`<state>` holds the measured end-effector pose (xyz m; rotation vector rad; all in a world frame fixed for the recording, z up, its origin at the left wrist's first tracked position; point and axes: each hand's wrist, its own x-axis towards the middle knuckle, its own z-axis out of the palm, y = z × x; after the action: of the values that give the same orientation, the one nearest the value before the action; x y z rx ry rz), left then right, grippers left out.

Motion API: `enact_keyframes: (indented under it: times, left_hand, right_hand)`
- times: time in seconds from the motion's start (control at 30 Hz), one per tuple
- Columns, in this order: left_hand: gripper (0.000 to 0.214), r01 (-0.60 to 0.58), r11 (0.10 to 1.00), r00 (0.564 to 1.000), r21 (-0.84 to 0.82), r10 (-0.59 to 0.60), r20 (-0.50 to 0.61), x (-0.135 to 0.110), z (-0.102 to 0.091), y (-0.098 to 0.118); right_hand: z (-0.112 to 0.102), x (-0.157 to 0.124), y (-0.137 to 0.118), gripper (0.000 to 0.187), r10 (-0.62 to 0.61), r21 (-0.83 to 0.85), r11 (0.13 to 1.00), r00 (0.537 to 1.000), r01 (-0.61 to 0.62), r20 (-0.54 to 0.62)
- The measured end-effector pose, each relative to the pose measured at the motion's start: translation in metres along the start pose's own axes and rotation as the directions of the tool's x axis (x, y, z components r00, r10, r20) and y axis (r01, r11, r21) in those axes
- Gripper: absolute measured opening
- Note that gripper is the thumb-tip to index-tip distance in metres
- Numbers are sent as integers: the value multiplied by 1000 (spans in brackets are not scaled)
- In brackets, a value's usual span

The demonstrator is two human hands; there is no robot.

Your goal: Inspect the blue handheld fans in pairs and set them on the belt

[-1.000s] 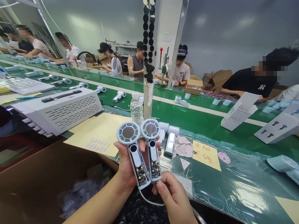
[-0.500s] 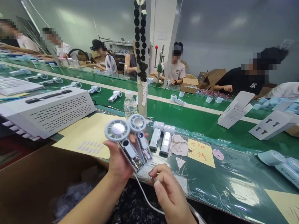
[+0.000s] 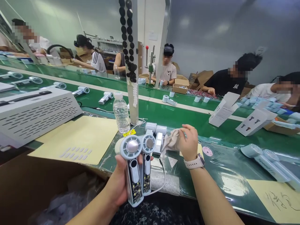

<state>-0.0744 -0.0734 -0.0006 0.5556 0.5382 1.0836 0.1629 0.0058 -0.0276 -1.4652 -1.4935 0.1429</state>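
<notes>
Head view; crumpled cloth (image 3: 172,140) now in right hand (image 3: 189,142).

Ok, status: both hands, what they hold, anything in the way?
Left fingers around two devices. Right fingers gripping cloth. White cable loops beside the devices; may snag.

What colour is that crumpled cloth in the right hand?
The cloth is a pale pinkish beige, with no pattern visible; the head view shows it best.

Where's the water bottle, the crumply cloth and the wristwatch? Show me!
Water bottle (image 3: 122,115): head view, on its clear body.
Crumpled cloth (image 3: 172,140): head view, on its bunched folds.
Wristwatch (image 3: 193,164): head view, on its pale strap.
</notes>
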Motion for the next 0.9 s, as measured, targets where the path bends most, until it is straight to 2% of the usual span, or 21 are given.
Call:
enact_keyframes:
  times: [0.07, 0.1, 0.17, 0.2, 0.27, 0.33, 0.4, 0.47, 0.5, 0.57, 0.63, 0.7, 0.77, 0.8, 0.83, 0.9]
  left_hand:
    - [60, 68, 997, 998, -24, -67, 18, 0, 2, -3]
    - [60, 108, 993, 994, -36, -107, 36, 0, 3, -4]
    - [62, 197, 979, 977, -51, -191, 90, -1, 6, -6]
    - [64, 226, 973, 969, -55, -218, 117, -2, 7, -7]
    - [66, 255, 966, 954, -41, -245, 170, -4, 9, -9]
    - [68, 266, 964, 942, 10, -263, 207, -7, 9, -10]
    - [69, 287, 956, 931, 60, -293, 218, -8, 7, -11]
    - [69, 304, 950, 930, 64, -311, 194, -8, 5, -12]
    - [68, 306, 951, 934, 53, -310, 174, -8, 4, -12]
    - [68, 293, 955, 945, 39, -296, 140, -8, 4, -12]
    - [68, 272, 961, 953, 48, -276, 126, -8, 4, -13]
    - [69, 267, 962, 954, 56, -272, 123, -9, 5, -13]
    - [69, 285, 958, 950, 36, -287, 121, -9, 6, -14]
    - [69, 289, 957, 949, 15, -288, 125, -9, 6, -14]
    - [68, 285, 959, 950, -6, -282, 135, -8, 6, -14]
    - [67, 248, 968, 952, -40, -236, 196, -5, 6, -13]
  right_hand:
    - [-10, -9, -21, 31, -48, 64, 997, 999, 50, -25]
    - [-15, -14, -32, 31, -85, 138, 987, 996, 82, 19]
    - [-22, -22, -51, 30, -185, 366, 924, 966, 108, 182]
    - [-25, -25, -59, 29, -231, 487, 870, 933, 72, 275]
    - [-29, -29, -69, 27, -262, 663, 741, 863, -108, 433]
    - [-31, -31, -73, 56, -216, 694, 640, 790, -328, 573]
    - [-31, -34, -74, 83, -177, 631, 581, 677, -515, 715]
    - [-30, -39, -76, 82, -172, 554, 552, 565, -623, 807]
    - [-28, -42, -78, 76, -168, 537, 535, 540, -652, 824]
    - [-23, -48, -83, 63, -133, 545, 499, 562, -673, 816]
    - [-18, -53, -89, 55, -56, 564, 534, 639, -630, 767]
    - [-16, -51, -92, 50, -27, 560, 665, 734, -494, 679]
    - [-18, -41, -87, 50, -70, 459, 852, 815, -251, 576]
    - [-20, -33, -82, 52, -85, 369, 919, 847, -137, 525]
    - [-23, -24, -74, 54, -82, 272, 961, 875, -58, 476]
    - [-28, -7, -57, 53, -29, 117, 993, 930, -15, 366]
